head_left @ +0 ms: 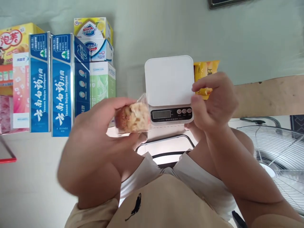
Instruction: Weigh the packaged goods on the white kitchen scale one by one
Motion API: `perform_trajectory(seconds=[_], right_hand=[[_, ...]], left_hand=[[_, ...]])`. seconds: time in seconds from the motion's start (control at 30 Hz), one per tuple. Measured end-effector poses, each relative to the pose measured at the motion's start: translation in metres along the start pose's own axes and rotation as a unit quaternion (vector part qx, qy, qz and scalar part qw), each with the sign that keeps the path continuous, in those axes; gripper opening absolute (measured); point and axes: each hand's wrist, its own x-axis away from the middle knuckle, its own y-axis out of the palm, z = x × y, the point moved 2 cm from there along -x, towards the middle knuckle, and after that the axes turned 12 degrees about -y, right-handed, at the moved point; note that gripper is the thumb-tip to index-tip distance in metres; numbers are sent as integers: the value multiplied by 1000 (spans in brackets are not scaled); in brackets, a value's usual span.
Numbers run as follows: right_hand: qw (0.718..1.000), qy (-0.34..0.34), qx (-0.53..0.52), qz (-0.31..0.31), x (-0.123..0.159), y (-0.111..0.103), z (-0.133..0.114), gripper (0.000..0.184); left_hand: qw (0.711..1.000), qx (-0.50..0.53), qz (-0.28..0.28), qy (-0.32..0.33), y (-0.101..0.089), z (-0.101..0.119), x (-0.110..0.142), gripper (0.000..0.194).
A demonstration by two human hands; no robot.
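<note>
My left hand point(95, 142) pinches a clear-wrapped snack block point(137, 117) between thumb and fingers. The block looks like pale puffed strands pressed together, with reddish print on its wrapper. Just right of it, a white kitchen scale point(169, 80) lies on the table, its dark display point(161, 114) showing no digits I can make out. At the scale's right edge hovers my right hand point(213, 101), thumb and index fingertip slightly apart with nothing seen between them. Whether those fingertips touch the scale I cannot tell. Partly behind that hand lies a yellow snack packet point(206, 68).
Blue toothpaste boxes point(62, 85), soap boxes point(92, 28), a green box point(103, 77), a pink box point(21, 90) and a yellow box point(14, 38) stand at the left. A dark object point(225, 2) sits at the far edge. A wire-guarded fan point(277, 152) is at lower right.
</note>
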Motion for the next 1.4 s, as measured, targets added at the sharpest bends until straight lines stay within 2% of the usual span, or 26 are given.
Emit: perform_trajectory(seconds=[0.07,0.17,0.27,0.33,0.47,0.53,0.7,0.9,1.0,1.1,1.23,1.4], right_hand=[[998,-32,-42,-24,-3,3,-10,21],[996,-46,-61,-55,-3,10,-19,35],[998,-30,-37,-52,-3,15,-18,31],[998,-10,-27,-48,-3,16,-14,30],[997,23,52,-52,-3,11,-6,29],[992,34,101,-60,-1,6,0,28],[984,62,147,-75,5,-3,11,27],[971,62,156,-168,3,8,4,46],[964,60,149,-214,-1,13,3,47],[956,66,142,-248,-4,11,5,46],[965,30,129,-225,-5,-15,5,43],[983,-76,93,-136,6,-79,14,62]], left_hand=[[999,7,21,46,13,13,-5,51],[989,12,73,125,42,28,-18,44],[987,33,108,116,63,31,-29,41],[989,37,97,102,69,32,-33,42],[994,26,56,89,69,30,-37,53],[994,28,61,89,66,25,-38,58],[993,51,88,63,65,7,-40,45],[994,49,73,61,69,10,-38,30],[993,65,60,79,70,14,-36,27],[989,78,74,102,71,13,-33,27],[984,103,87,118,70,9,-30,30],[986,111,73,104,65,12,-24,29]])
